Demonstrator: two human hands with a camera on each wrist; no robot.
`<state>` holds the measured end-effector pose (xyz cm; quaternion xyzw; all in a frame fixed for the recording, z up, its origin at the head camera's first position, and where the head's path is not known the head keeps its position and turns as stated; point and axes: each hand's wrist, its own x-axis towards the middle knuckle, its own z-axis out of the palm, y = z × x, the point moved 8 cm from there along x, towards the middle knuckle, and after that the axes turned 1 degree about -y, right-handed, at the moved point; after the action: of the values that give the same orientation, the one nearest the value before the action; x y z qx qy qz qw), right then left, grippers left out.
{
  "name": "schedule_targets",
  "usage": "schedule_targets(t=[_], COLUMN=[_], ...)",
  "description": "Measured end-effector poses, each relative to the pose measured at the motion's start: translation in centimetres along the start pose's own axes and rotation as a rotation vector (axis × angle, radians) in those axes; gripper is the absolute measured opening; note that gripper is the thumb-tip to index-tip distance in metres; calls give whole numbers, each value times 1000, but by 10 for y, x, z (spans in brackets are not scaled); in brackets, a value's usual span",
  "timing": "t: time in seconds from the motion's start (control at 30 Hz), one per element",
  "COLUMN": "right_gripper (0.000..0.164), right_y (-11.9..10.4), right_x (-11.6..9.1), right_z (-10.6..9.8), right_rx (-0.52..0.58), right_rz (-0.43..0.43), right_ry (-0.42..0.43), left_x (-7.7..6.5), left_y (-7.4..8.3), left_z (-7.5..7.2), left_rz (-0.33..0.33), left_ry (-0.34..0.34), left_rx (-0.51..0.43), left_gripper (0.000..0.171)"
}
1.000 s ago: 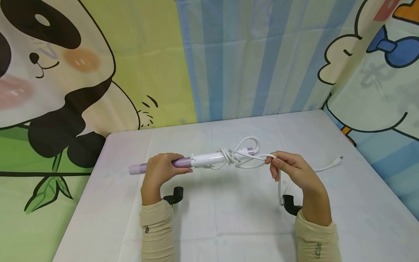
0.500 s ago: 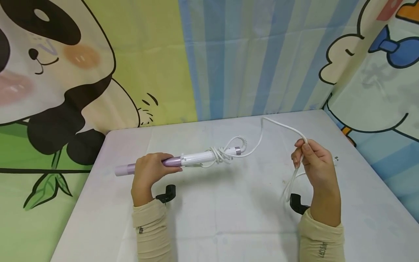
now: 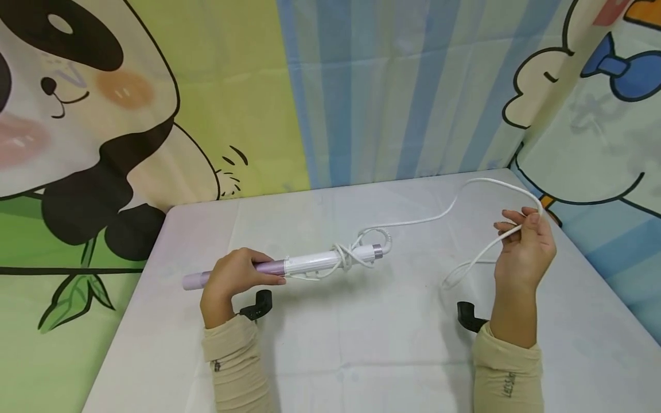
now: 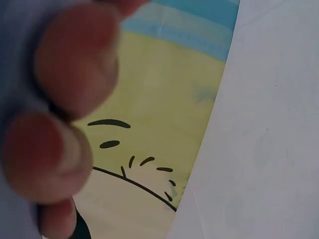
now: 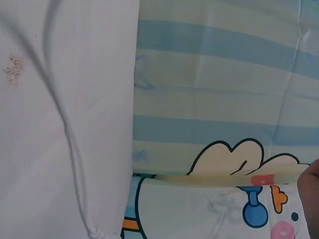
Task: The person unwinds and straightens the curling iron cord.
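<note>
A slim curling iron (image 3: 312, 262), lilac at one end and white at the other, is held level by my left hand (image 3: 232, 278) around its lilac part. In the left wrist view, curled fingertips (image 4: 75, 59) show close up along its side. Several turns of white cord (image 3: 408, 222) are wrapped about the white end. From there the cord rises in an arc to my right hand (image 3: 524, 255), which pinches it between thumb and fingers, then hangs in a loop below. In the right wrist view, two blurred strands of cord (image 5: 65, 124) run over the white surface.
The white-covered table (image 3: 335, 344) lies under both hands. Behind it hangs a printed curtain (image 3: 372, 92) with a panda and stripes, and another printed sheet (image 3: 604, 155) stands at the right. A black wrist mount (image 3: 258, 304) sticks out at each wrist.
My right hand has moved to the right, drawing a longer length of cord off the wrapped end. The left hand has shifted slightly left with the curling iron.
</note>
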<state>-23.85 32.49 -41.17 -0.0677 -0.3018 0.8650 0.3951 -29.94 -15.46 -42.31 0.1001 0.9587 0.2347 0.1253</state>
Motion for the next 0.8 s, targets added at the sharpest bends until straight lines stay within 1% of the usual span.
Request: schedule_targets(t=[0.07,0.13,0.2,0.27,0.3,0.33,0.37,0.47,0.57,0.63,0.73,0.77,0.8], right_gripper=[25,25,26,26,26,27,27,28,32,37,43,45,45], right_y=[0,1,1,1,0,0,0,3,12,21,36,41,46], right_x=[2,4,6,6,7,7,8,9,10,9,7,7,7], right_z=[-7,-13,-19,-25,-27,-29,-29,-28,-26,-25,-25,-26,-29], right_rx=[40,40,12,-46,-77,-110,-144,-264,-436,-603,-815,-863,-888], right_rz=[15,32,53,66,73,77,76,82,150,224,315,333,336], right_ry=[65,125,178,220,233,235,228,187,136,93,5,-28,-59], left_x=[0,-2,-3,-5,-6,-7,-9,-12,-17,-19,-23,-24,-25], left_y=[3,6,9,9,9,9,9,8,8,8,10,11,11], left_z=[1,1,1,-2,-5,-8,-12,-25,-37,-42,-48,-50,-51], left_rz=[35,77,118,144,153,162,170,182,195,205,218,225,230], left_ry=[-12,-25,-34,-20,-2,26,69,236,411,504,613,639,661], left_rx=[-46,-97,-145,-178,-190,-190,-176,-123,-73,-71,-70,-70,-69], left_gripper=[45,42,39,37,36,37,38,39,37,35,36,37,38])
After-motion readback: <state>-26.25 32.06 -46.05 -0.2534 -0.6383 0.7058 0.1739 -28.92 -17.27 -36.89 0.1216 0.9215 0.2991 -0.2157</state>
